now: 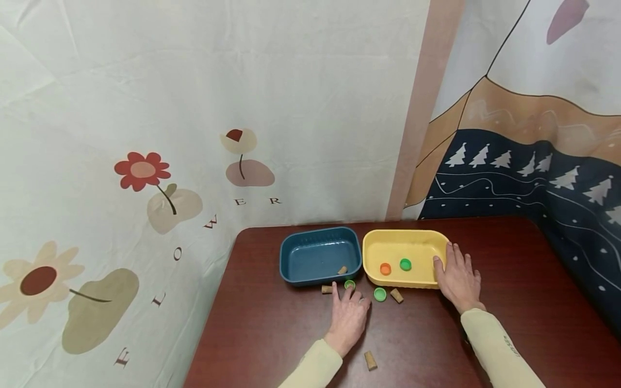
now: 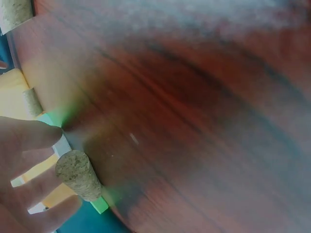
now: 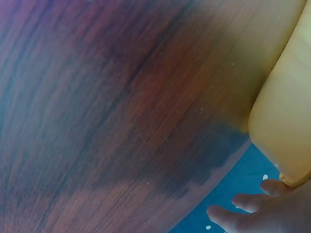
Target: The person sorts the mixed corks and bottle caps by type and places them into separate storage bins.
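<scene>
My left hand (image 1: 348, 322) reaches over the table before the two tubs, fingers spread, with a light-green cap (image 1: 349, 284) just beyond its fingertips. A cork (image 1: 327, 289) lies left of those fingers; in the left wrist view a cork (image 2: 80, 174) shows close beside them. My right hand (image 1: 460, 283) holds the right rim of the yellow tub (image 1: 405, 281), thumb inside the wall and the other fingers outside. An orange cap (image 1: 385, 269) and a green cap (image 1: 405, 264) lie in that tub. In the right wrist view, fingers (image 3: 228, 218) show by the tub's corner.
Left of the yellow tub stands a blue tub (image 1: 301, 258) with a cork (image 1: 342, 270) inside. Another green cap (image 1: 380, 294) and a cork (image 1: 397, 296) lie before the yellow tub. One more cork (image 1: 371, 360) lies nearer me. Printed cloth (image 1: 315, 108) hangs behind the table.
</scene>
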{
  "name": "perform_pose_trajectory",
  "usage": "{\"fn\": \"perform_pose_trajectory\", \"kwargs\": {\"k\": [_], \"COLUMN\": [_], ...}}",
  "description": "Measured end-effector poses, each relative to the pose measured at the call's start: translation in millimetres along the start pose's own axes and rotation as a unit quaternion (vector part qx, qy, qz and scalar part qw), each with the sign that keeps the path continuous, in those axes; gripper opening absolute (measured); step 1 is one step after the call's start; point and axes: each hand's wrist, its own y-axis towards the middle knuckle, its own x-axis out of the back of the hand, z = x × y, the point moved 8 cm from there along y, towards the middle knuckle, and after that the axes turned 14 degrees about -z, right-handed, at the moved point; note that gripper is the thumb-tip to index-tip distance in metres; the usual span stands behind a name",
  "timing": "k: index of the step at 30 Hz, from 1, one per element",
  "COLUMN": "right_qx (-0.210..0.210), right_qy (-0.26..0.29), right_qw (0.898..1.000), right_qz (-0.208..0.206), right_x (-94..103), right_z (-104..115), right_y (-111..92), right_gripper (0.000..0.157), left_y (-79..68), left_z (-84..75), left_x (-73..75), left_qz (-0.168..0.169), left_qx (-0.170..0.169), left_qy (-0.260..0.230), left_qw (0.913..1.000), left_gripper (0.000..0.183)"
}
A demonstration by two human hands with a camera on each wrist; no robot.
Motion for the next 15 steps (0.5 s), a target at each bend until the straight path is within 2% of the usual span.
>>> {"fn": "perform_pose_trajectory", "kwargs": {"k": [4,11,15], "right_qx": [0.001,0.000,-0.002], "right_qy": [0.001,0.005,0.007], "right_qw": [1.000,1.000,1.000], "right_qz": [-0.001,0.000,-0.001], "right_x": [-0.4,-0.3,0.1], "right_z": [0,0,0], "right_y": [0,0,0], "right_gripper": [0.077,0.077,0.077], "left_y": [-0.6,-3.6,-4.6], "left_z": [0.2,1.9,4.6], "left_x": [2.1,16.5,25.4], "left_qz": [0.002,-0.031,-0.037], "left_qx": [0.003,0.010,0.013], "left_qy": [-0.008,-0.024,-0.032], "left_qw": [1.0000,0.9992,0.9987], "left_gripper": [0.007,0.012,0.019]}}
